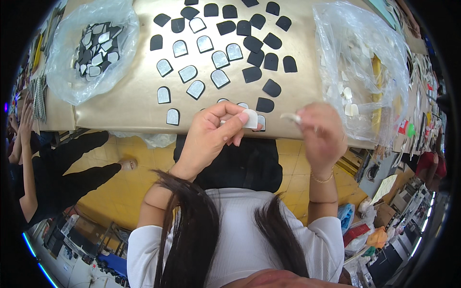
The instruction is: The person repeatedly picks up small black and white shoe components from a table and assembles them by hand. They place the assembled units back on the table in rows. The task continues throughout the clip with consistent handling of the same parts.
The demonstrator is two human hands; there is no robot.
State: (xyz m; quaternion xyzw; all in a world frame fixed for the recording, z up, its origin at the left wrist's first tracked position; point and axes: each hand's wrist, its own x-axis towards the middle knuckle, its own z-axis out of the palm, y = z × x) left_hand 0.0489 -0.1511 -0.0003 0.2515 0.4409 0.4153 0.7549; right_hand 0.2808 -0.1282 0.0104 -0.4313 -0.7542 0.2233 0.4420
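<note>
Close to the table's near edge, my left hand [211, 128] pinches a white arch-shaped piece [250, 119] between thumb and forefinger. To its right, my right hand [324, 135] is smeared by motion. Its fingertips grip a thin, curved white piece [289, 116], apart from the one in my left hand. Beyond both hands lie several arch-shaped pads: some show a plain black face, like this black pad [272, 88], and some a pale grey face with a black rim, like this grey-faced pad [220, 78]. A few grey-faced pads are partly hidden behind my left hand.
A clear plastic bag [65, 72] holding black and grey pads stands at the table's left. On the right, another clear bag [360, 29] has white pieces in and around it. Brown sheeting [139, 103] covers the tabletop. Another person's legs [79, 177] are at the left.
</note>
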